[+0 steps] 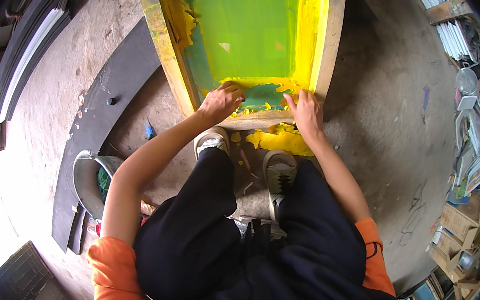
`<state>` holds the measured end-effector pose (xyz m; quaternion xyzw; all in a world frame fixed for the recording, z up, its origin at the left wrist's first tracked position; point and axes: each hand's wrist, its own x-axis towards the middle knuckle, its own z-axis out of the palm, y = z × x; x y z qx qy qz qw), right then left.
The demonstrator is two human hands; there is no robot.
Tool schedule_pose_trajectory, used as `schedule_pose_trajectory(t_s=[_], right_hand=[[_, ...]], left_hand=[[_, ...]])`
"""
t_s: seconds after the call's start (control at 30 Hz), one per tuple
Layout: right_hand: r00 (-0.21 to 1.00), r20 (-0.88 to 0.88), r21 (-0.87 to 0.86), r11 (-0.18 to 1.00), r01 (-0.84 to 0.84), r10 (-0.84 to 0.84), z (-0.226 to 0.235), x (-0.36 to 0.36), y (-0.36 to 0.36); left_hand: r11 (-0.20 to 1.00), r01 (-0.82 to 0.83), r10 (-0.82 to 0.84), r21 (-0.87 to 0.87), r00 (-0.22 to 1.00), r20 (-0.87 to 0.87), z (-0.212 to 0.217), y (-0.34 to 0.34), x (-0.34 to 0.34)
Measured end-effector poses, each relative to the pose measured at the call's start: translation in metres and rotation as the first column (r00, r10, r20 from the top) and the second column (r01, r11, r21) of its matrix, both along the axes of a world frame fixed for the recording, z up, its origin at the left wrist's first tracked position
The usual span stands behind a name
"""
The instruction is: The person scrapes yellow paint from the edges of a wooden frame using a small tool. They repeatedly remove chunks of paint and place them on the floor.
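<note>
A wooden-framed printing screen (330, 48) stands in front of my feet, its green mesh (247, 38) smeared with bright yellow ink along the sides. Toward its near end, the yellow layer has a ragged edge with loose flakes, and a bare teal strip (262, 97) shows. My left hand (222, 102) is at the near left corner, fingers curled in at the ragged edge; what they pinch, if anything, is hidden. Opposite it, my right hand (306, 111) rests by the right rail, thumb apart from the bent fingers. A crumpled yellow sheet of film (281, 141) lies below the frame.
A long dark board (111, 85) lies on the concrete floor to the left, with a grey bucket (91, 183) near it. Black and white sheets (32, 49) are stacked at far left. Cardboard boxes (457, 225) and other clutter line the right side. My shoes (278, 175) are just below the frame.
</note>
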<state>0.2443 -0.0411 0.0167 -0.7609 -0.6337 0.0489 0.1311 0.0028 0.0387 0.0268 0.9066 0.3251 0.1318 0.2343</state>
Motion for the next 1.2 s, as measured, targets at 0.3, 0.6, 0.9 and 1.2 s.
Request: schedule_pose_trajectory(t_s=[0.3, 0.6, 0.9, 1.2], right_hand=[[0.905, -0.355, -0.222, 0.962, 0.16, -0.232, -0.035, 0.014, 0.017], [0.936, -0.352, 0.031, 0.999, 0.003, 0.008, -0.032, 0.017, -0.004], [0.996, -0.093, -0.124, 0.992, -0.018, 0.006, 0.005, 0.016, -0.02], [0.965, -0.237, 0.137, 0.987, -0.084, 0.115, 0.005, 0.023, -0.038]], left_hand=[[0.993, -0.084, 0.079, 0.08, 0.995, 0.061, -0.007, -0.008, 0.009], [0.954, 0.04, -0.04, 0.299, 0.999, -0.008, 0.006, -0.002, 0.015], [0.91, 0.088, -0.262, -0.405, 0.88, -0.396, 0.036, 0.002, 0.046], [0.702, -0.415, 0.539, -0.578, 0.841, 0.051, -0.042, -0.042, 0.133]])
